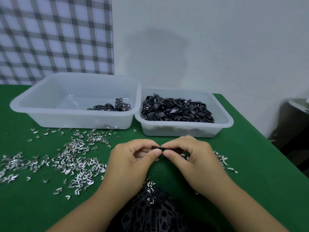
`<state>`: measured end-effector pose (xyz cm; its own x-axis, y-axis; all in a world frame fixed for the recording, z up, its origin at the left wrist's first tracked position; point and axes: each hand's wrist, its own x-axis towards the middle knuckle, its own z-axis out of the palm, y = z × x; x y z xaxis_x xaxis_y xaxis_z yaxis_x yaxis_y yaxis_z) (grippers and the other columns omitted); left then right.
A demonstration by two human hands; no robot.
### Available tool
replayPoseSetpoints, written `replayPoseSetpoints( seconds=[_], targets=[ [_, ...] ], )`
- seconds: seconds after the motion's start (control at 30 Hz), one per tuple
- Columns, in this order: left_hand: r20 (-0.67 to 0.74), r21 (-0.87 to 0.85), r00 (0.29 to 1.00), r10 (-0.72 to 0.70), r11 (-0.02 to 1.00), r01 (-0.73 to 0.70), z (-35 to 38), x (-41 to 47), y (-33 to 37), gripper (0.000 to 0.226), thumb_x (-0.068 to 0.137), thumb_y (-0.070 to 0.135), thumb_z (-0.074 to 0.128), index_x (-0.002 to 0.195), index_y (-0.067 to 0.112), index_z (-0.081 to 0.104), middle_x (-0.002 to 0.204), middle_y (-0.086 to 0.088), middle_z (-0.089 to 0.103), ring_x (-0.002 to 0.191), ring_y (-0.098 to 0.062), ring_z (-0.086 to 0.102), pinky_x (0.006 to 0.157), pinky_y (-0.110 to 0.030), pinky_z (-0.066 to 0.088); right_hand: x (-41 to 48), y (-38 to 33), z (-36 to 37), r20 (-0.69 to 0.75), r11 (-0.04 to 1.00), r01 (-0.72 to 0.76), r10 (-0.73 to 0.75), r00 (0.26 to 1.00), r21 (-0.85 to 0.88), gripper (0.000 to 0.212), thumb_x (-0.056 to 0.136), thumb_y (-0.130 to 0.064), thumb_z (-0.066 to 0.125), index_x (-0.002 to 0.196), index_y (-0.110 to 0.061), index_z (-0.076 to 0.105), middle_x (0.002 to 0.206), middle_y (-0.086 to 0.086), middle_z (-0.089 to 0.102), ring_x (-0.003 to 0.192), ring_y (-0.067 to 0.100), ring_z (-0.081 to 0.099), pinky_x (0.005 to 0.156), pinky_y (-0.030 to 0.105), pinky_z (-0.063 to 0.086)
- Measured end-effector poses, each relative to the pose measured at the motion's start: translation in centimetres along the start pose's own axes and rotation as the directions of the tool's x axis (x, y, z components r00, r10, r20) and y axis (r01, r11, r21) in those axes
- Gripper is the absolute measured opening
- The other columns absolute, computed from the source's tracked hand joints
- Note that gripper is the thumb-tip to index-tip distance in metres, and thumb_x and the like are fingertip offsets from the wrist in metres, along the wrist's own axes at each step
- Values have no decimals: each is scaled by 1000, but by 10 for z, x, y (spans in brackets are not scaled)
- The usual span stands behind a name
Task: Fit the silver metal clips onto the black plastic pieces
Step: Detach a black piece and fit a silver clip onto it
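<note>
Both hands meet over the green worktop (250,181), just in front of the tubs. Left hand (132,158) and right hand (189,154) both pinch one black plastic piece (158,147) between them. Fingers (154,154) of both hands are curled in, thumbs nearly touching tip to tip under the piece. The piece is held off the worktop and mostly hidden by the fingertips. Cannot tell whether a clip is on it.

Silver metal clips (71,158) lie loose over the left half of the worktop, thickest just left of the left hand and thinner towards the tubs. A smaller patch of clips (222,160) sits right of the right hand, partly hidden behind it.

Two clear plastic tubs stand side by side at the back, touching or almost touching. Left tub (50,114) is bigger and holds only a small cluster of black pieces (112,107) at its right end; some show silver bits. Right tub (184,131) is heaped with loose black pieces (177,111).

Between the forearms, at the near edge, lies a dark pile of black pieces (155,211), with a few clips (150,193) scattered on top.

Behind: plain pale wall (200,39), checked cloth (55,36) hanging at upper left. A dark blurred object (292,123) stands off the worktop's right edge; cannot tell what it is.
</note>
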<state>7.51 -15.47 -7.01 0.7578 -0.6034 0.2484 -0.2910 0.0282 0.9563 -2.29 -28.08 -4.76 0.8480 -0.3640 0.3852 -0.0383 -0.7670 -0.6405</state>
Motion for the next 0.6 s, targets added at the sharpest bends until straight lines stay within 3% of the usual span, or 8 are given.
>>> replayPoseSetpoints(
  seconds=[0.1,0.2,0.27,0.33,0.4,0.6],
  targets=[
    [-20,-57,996,-85,995,84,0,2,-3,15,76,4,74,70,17,73,63,-2,72,56,-10,69,55,-15,51,23,-3,-18,-106,999,5,-10,994,-47,16,86,-27,60,97,-32,70,90,-25,63,89,-10,54,78,5,40],
    [-13,-83,992,-128,989,126,-1,3,-5,12,76,8,74,69,18,73,62,-5,71,56,-15,70,53,-18,53,65,1,-32,-115,986,-62,45,992,-152,18,88,-17,60,95,-29,71,76,-26,55,70,-18,50,63,-5,33],
    [-1,-97,990,-138,986,137,-2,3,-5,12,76,9,74,70,19,73,61,-6,71,56,-16,70,53,-18,54,91,7,-32,5,961,-103,108,994,-258,18,88,-13,61,95,-26,72,68,-24,53,58,-11,48,54,-2,32],
    [2,-110,989,-146,983,145,-2,3,-5,13,76,9,74,70,20,73,61,-6,70,56,-16,70,52,-18,53,109,13,-27,138,943,-97,147,979,-320,18,85,-11,65,96,-23,72,76,-16,63,65,-6,50,62,5,35],
    [2,-113,988,-153,982,152,-2,4,-7,14,76,8,74,71,21,73,60,-6,70,56,-17,70,52,-17,52,120,17,-20,223,937,-86,169,960,-339,17,81,-10,70,94,-20,72,74,-14,63,65,-4,53,61,10,38],
    [10,-111,987,-158,981,158,-2,4,-8,13,76,6,74,68,17,72,58,-3,69,54,-16,69,51,-18,52,135,19,-9,261,935,-93,189,947,-342,11,75,-10,75,77,-20,71,68,-11,62,67,4,58,63,15,41]
  ],
)
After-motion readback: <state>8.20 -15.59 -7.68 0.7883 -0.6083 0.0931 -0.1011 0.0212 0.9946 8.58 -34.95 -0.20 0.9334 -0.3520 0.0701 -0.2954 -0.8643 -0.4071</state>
